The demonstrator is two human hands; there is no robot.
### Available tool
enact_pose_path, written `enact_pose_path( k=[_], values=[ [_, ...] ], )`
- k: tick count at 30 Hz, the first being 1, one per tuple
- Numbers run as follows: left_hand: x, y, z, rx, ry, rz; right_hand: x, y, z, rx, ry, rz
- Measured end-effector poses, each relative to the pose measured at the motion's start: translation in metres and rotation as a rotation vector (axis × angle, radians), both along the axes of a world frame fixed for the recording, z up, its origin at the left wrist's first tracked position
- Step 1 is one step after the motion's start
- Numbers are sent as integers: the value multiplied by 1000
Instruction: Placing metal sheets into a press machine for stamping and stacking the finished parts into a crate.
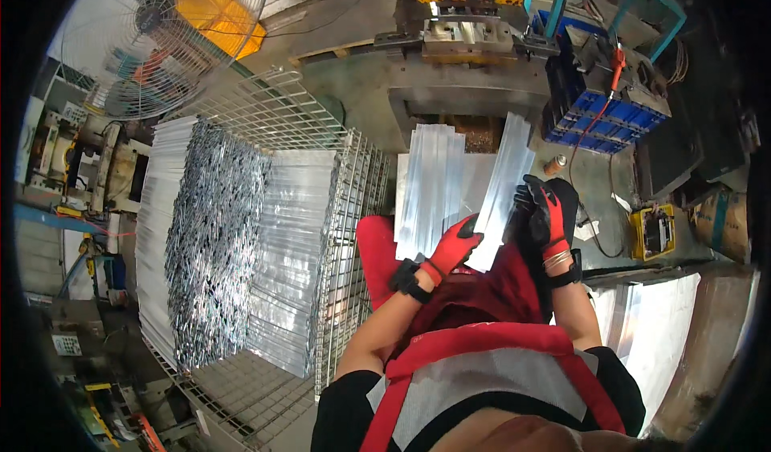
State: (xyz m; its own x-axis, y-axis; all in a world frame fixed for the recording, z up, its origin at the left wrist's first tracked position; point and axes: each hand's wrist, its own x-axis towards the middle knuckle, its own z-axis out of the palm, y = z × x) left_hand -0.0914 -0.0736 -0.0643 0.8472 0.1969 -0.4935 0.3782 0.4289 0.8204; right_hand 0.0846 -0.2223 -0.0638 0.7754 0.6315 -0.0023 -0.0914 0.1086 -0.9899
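Note:
A small stack of long silvery metal strips [506, 187] slants over my lap. My left hand [454, 249], in a red glove with dark fingertips, is closed on the near end of this stack. My right hand [549, 215], in a red and black glove, is beside the stack's right edge. Its fingers are apart and curved, with the tips at or very near the edge; contact is hard to make out. To the left, a second pile of metal strips [434, 179] lies on a pale flat surface [478, 171] in front of me.
A wire mesh cage [349, 211] on the left holds many stacked metal strips [289, 235]. A large fan [157, 14] stands behind it. Ahead is a press machine [466, 34]. Blue crates [606, 122], a spray can [554, 165] and a yellow bin [653, 233] are on the right.

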Motion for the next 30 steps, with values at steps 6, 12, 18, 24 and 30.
enact_pose_path(
  k=[6,12,18,24,30],
  values=[
    [-2,4,-7,-963,-493,71,8,43,4,262,452,333],
    [18,4,40,-930,-593,-103,8,84,66,439,556,457],
    [33,18,50,-956,-411,-45,35,95,-2,203,331,8],
    [30,28,45,-732,-219,19,45,111,34,103,56,-85],
    [65,45,66,-495,-307,-5,80,146,68,127,50,-37]
  ],
)
